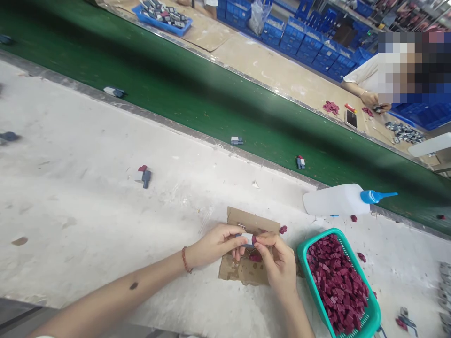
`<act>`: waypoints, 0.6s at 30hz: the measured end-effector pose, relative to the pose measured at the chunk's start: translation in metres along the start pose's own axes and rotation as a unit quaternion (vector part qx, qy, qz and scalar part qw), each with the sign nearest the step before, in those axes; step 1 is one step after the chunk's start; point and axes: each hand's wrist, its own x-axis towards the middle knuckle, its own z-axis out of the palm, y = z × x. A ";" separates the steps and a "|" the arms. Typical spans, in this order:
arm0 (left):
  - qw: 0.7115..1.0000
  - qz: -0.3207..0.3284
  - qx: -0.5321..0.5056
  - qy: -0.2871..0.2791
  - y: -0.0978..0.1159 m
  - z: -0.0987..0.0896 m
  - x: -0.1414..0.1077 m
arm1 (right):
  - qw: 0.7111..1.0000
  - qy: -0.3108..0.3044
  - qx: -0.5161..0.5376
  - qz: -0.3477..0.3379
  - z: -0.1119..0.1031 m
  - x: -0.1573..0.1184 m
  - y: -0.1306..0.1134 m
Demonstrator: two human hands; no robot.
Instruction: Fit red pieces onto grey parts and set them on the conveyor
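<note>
Above a piece of brown cardboard [249,274], my left hand [223,241] pinches a small grey-and-white part [247,239] between thumb and fingers. My right hand [278,263] closes on a small dark red piece [253,240] at the right end of that part. The two pieces touch. More dark red bits lie on the cardboard under my hands. Right of my right hand stands a green basket [303,256] full of dark red pieces [334,286].
A white bottle with a blue nozzle [334,199] lies behind the basket. A green conveyor belt [197,112] carries a few small parts. One assembled part [144,176] sits on the white table [88,188]. Across the belt, a person [366,77] handles parts near a phone [351,119].
</note>
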 end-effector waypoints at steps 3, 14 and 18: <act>0.999 -0.005 0.032 0.003 0.000 0.000 -0.001 | 0.999 -0.017 -0.024 -0.022 -0.001 0.000 0.002; 0.973 0.064 0.220 0.024 0.022 0.007 -0.007 | 0.986 -0.052 -0.147 -0.067 -0.033 -0.020 -0.022; 0.951 0.105 0.256 0.139 0.038 -0.016 0.010 | 0.947 0.071 -0.312 -0.010 -0.093 -0.039 -0.012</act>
